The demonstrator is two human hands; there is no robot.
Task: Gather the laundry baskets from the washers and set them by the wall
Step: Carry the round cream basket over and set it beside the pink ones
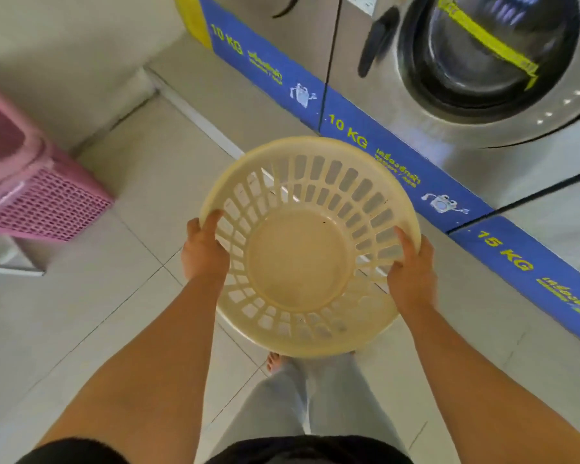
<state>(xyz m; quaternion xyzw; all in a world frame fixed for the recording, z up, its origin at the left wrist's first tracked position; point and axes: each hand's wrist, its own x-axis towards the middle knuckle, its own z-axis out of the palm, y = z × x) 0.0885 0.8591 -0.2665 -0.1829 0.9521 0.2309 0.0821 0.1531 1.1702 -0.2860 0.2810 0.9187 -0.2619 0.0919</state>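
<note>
A round cream plastic laundry basket [302, 259] with slotted sides hangs in the air in front of me, empty, above the tiled floor. My left hand [203, 251] grips its left rim, thumb inside. On the opposite side my right hand [412, 272] holds the right rim. A pink mesh laundry basket [37, 199] stands at the left, close to the wall [64, 45]. The front-loading washers [466, 72] line the right side, one with a round glass door.
A blue base strip [392, 152] marked 10 KG and 15 KG runs along the foot of the washers. Beige floor tiles [121, 296] stretch between the machines and the wall. My legs and a foot show below the basket.
</note>
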